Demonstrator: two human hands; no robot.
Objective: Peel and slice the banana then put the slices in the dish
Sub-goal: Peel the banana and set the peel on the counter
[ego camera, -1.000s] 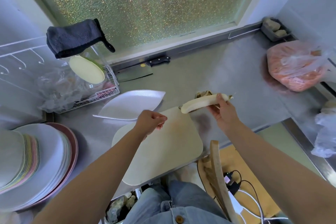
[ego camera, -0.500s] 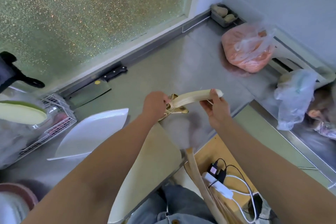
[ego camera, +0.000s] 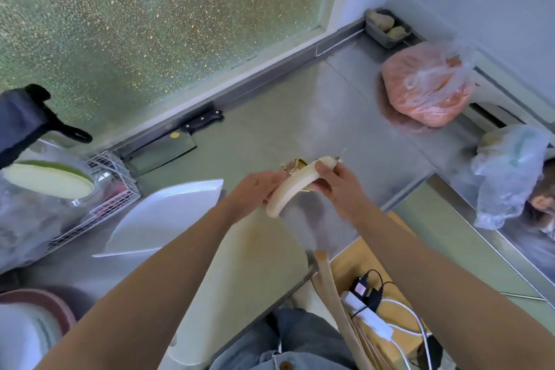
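Head: banana [ego camera: 295, 186] between left fingers [ego camera: 268, 189] and right fingers [ego camera: 323, 166].

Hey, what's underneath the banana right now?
The left hand and right hand hold the banana above the board's far end and the steel counter. Some peel shows behind it; the rest is covered by hands and banana.

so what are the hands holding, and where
The banana: the right hand grips its far end, the left hand holds it near the middle.
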